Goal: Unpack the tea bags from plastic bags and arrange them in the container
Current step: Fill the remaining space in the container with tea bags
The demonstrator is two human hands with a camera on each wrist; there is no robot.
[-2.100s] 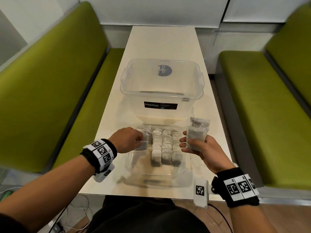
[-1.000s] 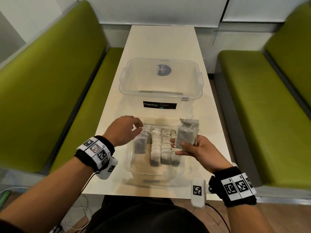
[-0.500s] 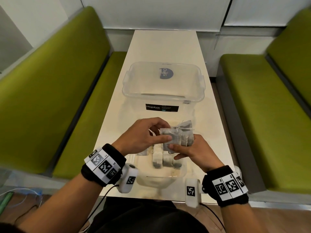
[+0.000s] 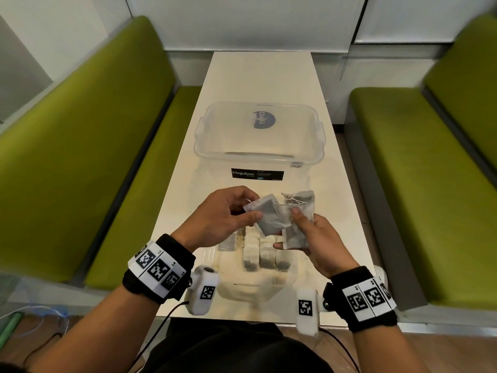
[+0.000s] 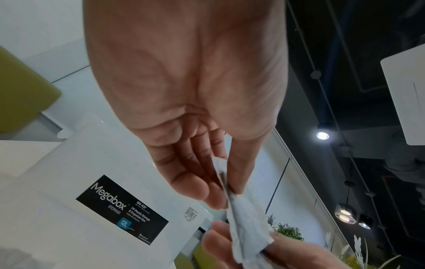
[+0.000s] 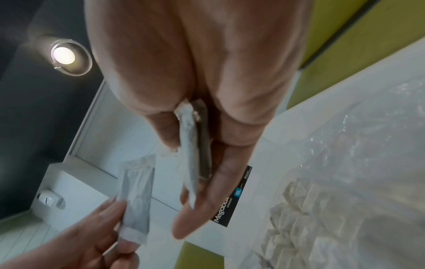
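Note:
Above the small clear container (image 4: 291,275), my left hand (image 4: 252,208) pinches one grey tea bag (image 4: 269,218) by its left edge between thumb and fingers. That bag (image 5: 246,227) hangs edge-on in the left wrist view. My right hand (image 4: 293,230) holds a stack of tea bags (image 4: 300,224), thumb on top, with tangled strings at its far end. In the right wrist view the stack (image 6: 195,160) lies between thumb and fingers, and the single bag (image 6: 135,200) is beside it. Rows of tea bags (image 4: 265,255) stand in the container, partly hidden by my hands.
A large clear Megabox bin (image 4: 259,135) stands behind the container on the narrow white table (image 4: 263,74). Green benches (image 4: 80,157) flank the table on both sides. Bare tabletop lies beyond the bin.
My left hand left the container's left side, crossed to my right hand and took one tea bag off the stack. Both hands now meet above the container.

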